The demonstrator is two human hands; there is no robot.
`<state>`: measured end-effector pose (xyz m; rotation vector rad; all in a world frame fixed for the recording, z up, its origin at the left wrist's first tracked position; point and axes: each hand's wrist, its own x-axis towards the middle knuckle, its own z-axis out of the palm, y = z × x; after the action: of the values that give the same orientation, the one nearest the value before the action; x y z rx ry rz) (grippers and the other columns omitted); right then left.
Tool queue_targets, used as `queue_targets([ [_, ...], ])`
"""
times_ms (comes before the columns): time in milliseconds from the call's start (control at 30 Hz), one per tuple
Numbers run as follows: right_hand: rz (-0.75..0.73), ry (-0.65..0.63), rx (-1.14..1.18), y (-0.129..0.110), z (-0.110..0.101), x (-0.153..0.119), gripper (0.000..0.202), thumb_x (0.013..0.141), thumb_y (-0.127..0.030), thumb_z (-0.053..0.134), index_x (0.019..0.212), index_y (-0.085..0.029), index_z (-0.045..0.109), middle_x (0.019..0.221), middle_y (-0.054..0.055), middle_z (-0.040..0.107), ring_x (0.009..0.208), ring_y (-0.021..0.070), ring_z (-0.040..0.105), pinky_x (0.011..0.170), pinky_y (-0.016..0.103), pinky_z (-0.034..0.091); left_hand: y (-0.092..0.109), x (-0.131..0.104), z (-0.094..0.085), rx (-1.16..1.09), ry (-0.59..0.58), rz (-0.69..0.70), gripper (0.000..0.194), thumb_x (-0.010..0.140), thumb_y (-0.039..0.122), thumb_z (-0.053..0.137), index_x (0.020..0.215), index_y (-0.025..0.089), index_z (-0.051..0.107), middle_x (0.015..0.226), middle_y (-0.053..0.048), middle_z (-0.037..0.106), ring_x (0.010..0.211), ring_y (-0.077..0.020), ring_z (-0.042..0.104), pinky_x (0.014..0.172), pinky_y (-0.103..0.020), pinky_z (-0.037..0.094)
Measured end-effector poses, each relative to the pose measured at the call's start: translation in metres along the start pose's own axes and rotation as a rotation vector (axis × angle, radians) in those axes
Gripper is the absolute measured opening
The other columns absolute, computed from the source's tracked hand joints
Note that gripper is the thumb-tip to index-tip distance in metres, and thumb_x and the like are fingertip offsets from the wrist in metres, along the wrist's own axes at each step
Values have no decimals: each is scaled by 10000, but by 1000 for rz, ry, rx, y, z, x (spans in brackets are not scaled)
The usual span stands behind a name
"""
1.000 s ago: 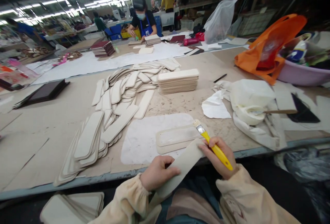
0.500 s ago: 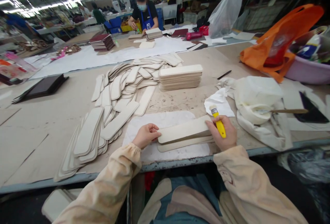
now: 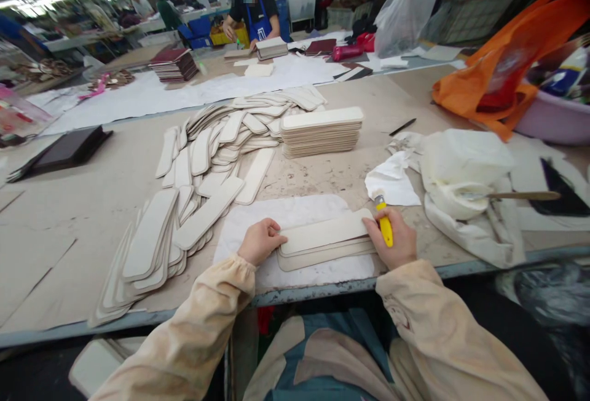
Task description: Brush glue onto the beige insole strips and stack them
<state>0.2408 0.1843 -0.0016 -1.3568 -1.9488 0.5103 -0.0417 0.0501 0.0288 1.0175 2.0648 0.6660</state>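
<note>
My left hand [image 3: 260, 242] pinches the left end of a long cream panel with rounded corners [image 3: 322, 232]. At its right end, my right hand [image 3: 395, 240] holds the same panel between thumb and fingers, and also grips a small paintbrush with a yellow handle [image 3: 384, 222], bristles pointing away from me. Another such panel [image 3: 318, 258] lies under the held one, slightly offset towards me. Both are over a white sheet [image 3: 295, 278] at the table's front edge. Whether the two panels touch along their whole length I cannot tell.
A loose pile of cream panels [image 3: 152, 235] spreads to the left, and a neat stack [image 3: 321, 136] stands behind the sheet. To the right are crumpled white paper [image 3: 394, 179], a cloth-wrapped white tub [image 3: 465, 161] with another brush [image 3: 523, 195], and an orange bag [image 3: 461, 90]. A co-worker [image 3: 253, 10] works opposite.
The held panel has come down closer to the panel beneath it, with both hands still at its ends. My view has tilted slightly downward.
</note>
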Motion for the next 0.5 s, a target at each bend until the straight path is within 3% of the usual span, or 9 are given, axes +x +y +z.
queue_targets([
  [500,-47,-86,-140,1,6,-2,126,847,-338,540,874,-217,525,743,20,621,660,195,588,601,283,391,6,1,-6,260,-31,49,322,690,456,590,887,202,584,630,27,635,574,-167,575,579,-279,379],
])
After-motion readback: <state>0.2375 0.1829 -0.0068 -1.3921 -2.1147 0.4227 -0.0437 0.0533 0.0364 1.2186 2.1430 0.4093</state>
